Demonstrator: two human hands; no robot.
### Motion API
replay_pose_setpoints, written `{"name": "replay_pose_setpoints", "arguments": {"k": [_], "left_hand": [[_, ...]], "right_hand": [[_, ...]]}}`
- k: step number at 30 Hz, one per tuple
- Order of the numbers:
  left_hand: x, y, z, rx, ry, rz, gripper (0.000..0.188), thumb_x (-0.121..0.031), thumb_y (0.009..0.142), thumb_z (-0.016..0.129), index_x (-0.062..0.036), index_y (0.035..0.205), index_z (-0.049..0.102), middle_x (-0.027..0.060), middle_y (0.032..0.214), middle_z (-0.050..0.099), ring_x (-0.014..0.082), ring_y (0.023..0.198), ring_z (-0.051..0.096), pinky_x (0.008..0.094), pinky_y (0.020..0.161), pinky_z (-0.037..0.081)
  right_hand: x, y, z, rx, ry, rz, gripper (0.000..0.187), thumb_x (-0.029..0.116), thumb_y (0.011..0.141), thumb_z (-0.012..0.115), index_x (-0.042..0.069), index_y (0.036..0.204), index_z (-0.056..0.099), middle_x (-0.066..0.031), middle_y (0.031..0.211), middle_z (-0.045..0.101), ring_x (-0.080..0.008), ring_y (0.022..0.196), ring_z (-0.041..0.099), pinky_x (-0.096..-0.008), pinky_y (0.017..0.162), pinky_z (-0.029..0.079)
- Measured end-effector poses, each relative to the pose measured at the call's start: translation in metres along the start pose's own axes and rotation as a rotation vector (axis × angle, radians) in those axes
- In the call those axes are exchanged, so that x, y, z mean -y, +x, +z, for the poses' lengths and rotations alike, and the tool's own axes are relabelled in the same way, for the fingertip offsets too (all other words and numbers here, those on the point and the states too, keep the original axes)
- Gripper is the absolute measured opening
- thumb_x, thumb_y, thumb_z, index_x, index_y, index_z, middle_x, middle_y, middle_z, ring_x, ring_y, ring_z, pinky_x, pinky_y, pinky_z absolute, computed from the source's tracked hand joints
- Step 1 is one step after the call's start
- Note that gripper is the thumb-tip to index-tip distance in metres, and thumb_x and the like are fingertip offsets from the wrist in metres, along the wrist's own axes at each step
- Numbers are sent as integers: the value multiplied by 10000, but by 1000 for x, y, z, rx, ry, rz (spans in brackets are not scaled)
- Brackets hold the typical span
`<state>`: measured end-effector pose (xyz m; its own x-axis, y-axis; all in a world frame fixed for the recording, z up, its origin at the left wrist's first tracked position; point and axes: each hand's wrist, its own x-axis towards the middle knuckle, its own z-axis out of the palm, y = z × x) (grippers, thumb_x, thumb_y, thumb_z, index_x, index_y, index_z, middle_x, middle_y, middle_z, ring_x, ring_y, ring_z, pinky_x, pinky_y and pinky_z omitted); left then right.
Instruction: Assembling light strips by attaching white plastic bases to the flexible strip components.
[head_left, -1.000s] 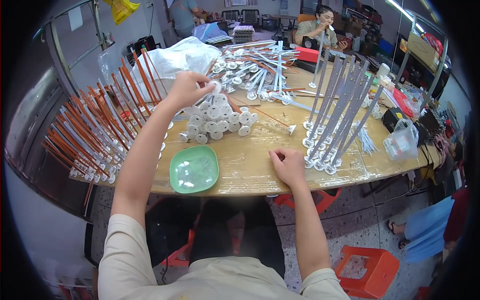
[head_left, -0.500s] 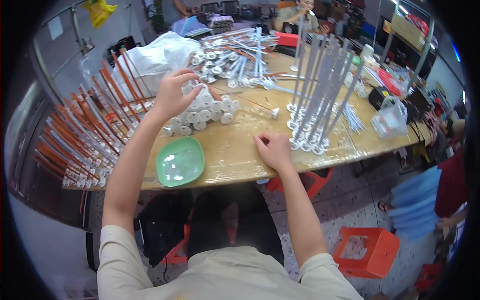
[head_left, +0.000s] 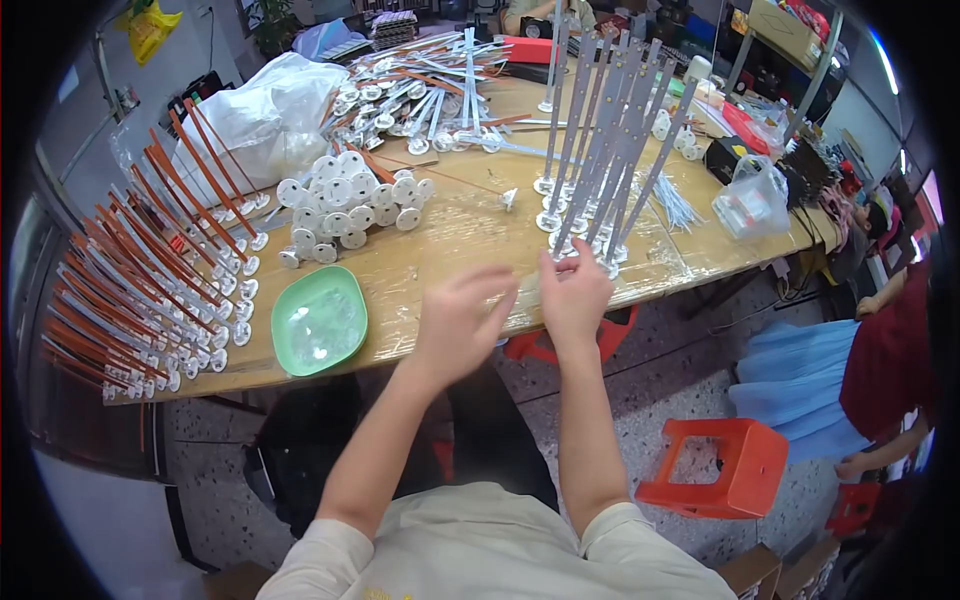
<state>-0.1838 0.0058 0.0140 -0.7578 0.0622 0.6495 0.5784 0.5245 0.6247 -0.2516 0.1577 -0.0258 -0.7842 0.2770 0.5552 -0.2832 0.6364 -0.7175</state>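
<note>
My left hand (head_left: pixel 455 325) is over the table's front edge, blurred, thumb and fingers apart with nothing visible between them. Just to its right, my right hand (head_left: pixel 577 295) has its thumb and fingers drawn together; whatever they may hold is hidden. Beyond it, a cluster of tall grey strips (head_left: pixel 612 130) stands upright on round white bases. A pile of white discs (head_left: pixel 345 205) lies left of centre. Nearer to me, a green dish (head_left: pixel 358 290) holds small clear pieces too fine to make out.
Rows of orange and grey strips (head_left: pixel 150 270) on white bases fill the table's left end. A heap of loose strips (head_left: pixel 450 85) and a white plastic bag (head_left: pixel 265 110) lie behind. On the right are a clear bag (head_left: pixel 752 200) and, on the floor, a red stool (head_left: pixel 715 468).
My left hand has come away from the disc pile, toward me and rightward beside my right hand. My right hand has moved beside the grey strips' bases. The view has shifted.
</note>
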Motion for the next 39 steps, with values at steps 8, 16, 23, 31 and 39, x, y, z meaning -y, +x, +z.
{"name": "replay_pose_setpoints", "arguments": {"k": [8, 16, 23, 31, 39], "left_hand": [[-62, -104, -61, 8, 220, 107, 287, 23, 742, 742, -35, 1022, 723, 165, 1119, 673, 346, 932, 668, 394, 812, 560], [-101, -128, -89, 213, 20, 179, 381, -7, 753, 750, -82, 1126, 733, 186, 1147, 625, 262, 942, 652, 270, 761, 543], [-92, -157, -84, 145, -61, 262, 384, 43, 727, 692, -5, 1108, 706, 65, 783, 566, 193, 675, 608, 274, 572, 513], [-97, -177, -99, -156, -73, 290, 345, 54, 671, 738, 28, 1014, 724, 100, 771, 609, 201, 598, 626, 278, 518, 531], [-113, -204, -139, -187, -53, 159, 337, 42, 651, 796, -12, 981, 752, 68, 720, 598, 150, 528, 595, 236, 471, 479]], "right_hand": [[43, -7, -17, 99, 52, -192, 149, 128, 875, 652, -16, 864, 686, -182, 693, 633, -365, 650, 628, -433, 622, 482], [109, -91, -105, 825, 674, -150, 102, 27, 799, 706, -54, 757, 661, -79, 610, 589, -110, 509, 521, -260, 478, 377], [106, -100, -114, 1141, 681, -134, 74, 14, 819, 685, -53, 787, 675, -106, 625, 603, -159, 526, 577, -269, 488, 415], [128, -77, -70, 1383, 805, -186, 145, 67, 834, 594, -26, 815, 705, -64, 645, 628, -118, 566, 570, -242, 529, 414], [166, -38, 56, 1102, 320, -595, 156, 118, 830, 713, -22, 900, 715, -102, 729, 686, -172, 638, 641, -303, 632, 512]]}}
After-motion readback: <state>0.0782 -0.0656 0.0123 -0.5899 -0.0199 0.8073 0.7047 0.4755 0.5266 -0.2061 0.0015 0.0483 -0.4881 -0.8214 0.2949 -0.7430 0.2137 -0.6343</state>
